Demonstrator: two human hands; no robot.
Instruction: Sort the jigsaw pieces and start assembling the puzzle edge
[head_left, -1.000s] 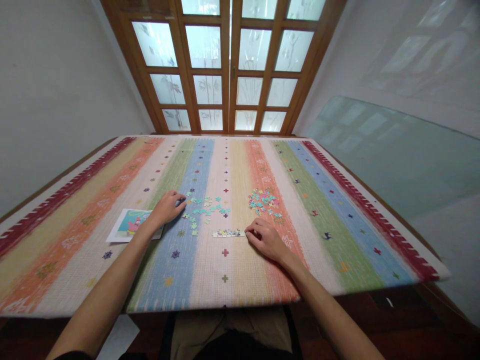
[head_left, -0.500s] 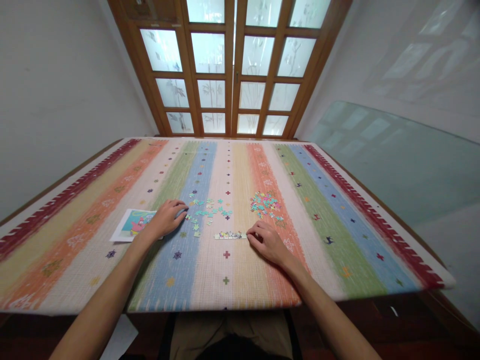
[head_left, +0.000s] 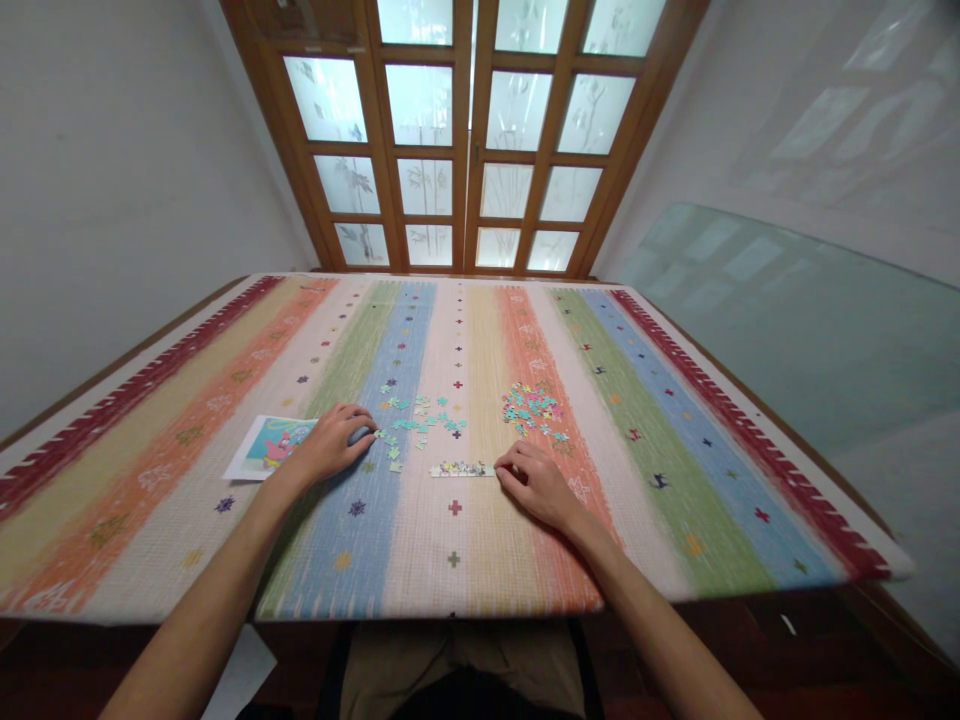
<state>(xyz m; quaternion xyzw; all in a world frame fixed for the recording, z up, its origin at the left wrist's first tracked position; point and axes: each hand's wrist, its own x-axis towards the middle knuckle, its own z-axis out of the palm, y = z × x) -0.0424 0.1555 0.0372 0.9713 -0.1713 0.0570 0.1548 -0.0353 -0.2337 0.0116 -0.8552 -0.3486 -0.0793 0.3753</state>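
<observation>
The landmark is the assembled strip (head_left: 463, 468), a short joined row of puzzle pieces lying flat on the striped table cover (head_left: 675, 500).

Right hand (head_left: 536, 482): rests palm down on the cover, directly right of the strip. The fingers (head_left: 510, 466) are curled together, and their tips meet the right end of the strip. The opening between thumb and fingers is narrow. Whether a loose piece sits under the fingertips cannot be determined.

Left hand (head_left: 334, 440): rests on the cover to the left of the strip and slightly beyond it. The fingers are bent and close together, with the tips lying at the left edge of the scattered teal pieces (head_left: 416, 425). The hand covers whatever lies under it; whether it pinches a piece cannot be determined.

Scattered teal pieces: spread loosely beyond the strip, toward its left end.

Mixed-colour pile (head_left: 532, 408): a denser cluster beyond the right end of the strip, just past the right hand.

Reference picture (head_left: 271, 445): a printed card further left of the strip, partly covered by the left wrist.
</observation>
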